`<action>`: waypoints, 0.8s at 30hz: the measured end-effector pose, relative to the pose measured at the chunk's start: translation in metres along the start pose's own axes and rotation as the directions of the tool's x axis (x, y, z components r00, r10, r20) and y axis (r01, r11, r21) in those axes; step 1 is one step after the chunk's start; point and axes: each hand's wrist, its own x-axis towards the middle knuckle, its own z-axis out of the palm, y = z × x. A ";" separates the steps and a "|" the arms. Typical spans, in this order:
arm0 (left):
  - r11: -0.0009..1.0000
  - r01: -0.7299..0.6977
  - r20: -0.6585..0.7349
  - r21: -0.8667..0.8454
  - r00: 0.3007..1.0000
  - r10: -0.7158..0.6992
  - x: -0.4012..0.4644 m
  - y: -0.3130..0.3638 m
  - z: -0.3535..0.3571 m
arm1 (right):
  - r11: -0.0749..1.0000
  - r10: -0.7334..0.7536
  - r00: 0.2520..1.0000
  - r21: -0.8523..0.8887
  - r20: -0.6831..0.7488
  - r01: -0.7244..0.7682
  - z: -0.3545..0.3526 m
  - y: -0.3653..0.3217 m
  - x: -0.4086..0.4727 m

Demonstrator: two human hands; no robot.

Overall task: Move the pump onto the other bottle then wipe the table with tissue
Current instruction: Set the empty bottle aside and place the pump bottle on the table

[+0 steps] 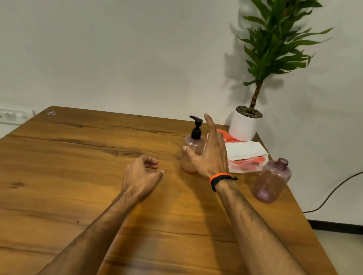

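A pink translucent bottle (191, 149) with a black pump (196, 128) on top stands at the far right of the wooden table (62, 178). My right hand (209, 156) is open just in front of it, fingers spread, thumb near its left side; whether it touches the bottle I cannot tell. A second pink bottle (272, 180) with a bare neck stands to the right. White tissue (245, 150) lies on a red-and-clear pack (248, 164) behind them. My left hand (142, 174) hovers loosely curled over the table's middle, holding nothing.
A potted plant in a white pot (244, 126) stands at the table's far right corner. A wall socket (1, 113) sits at the left. A black cable (347, 180) runs down the wall at the right.
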 end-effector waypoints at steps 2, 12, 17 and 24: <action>1.000 0.001 0.024 -0.023 1.000 -0.001 0.002 -0.004 -0.002 | 0.999 -0.042 0.999 0.001 0.008 0.042 0.005 -0.001 0.003; 0.997 0.050 0.075 -0.063 0.996 -0.045 0.009 -0.015 -0.006 | 0.992 -0.110 0.993 0.057 -0.036 0.112 0.032 0.009 0.012; 0.996 0.051 0.084 -0.077 0.995 -0.044 0.007 -0.013 -0.008 | 0.991 -0.121 0.992 0.062 -0.032 0.122 0.031 0.012 0.012; 0.997 0.049 0.060 -0.066 0.997 -0.045 0.003 -0.014 -0.010 | 0.976 -0.173 0.983 0.146 0.066 0.162 0.022 0.004 -0.004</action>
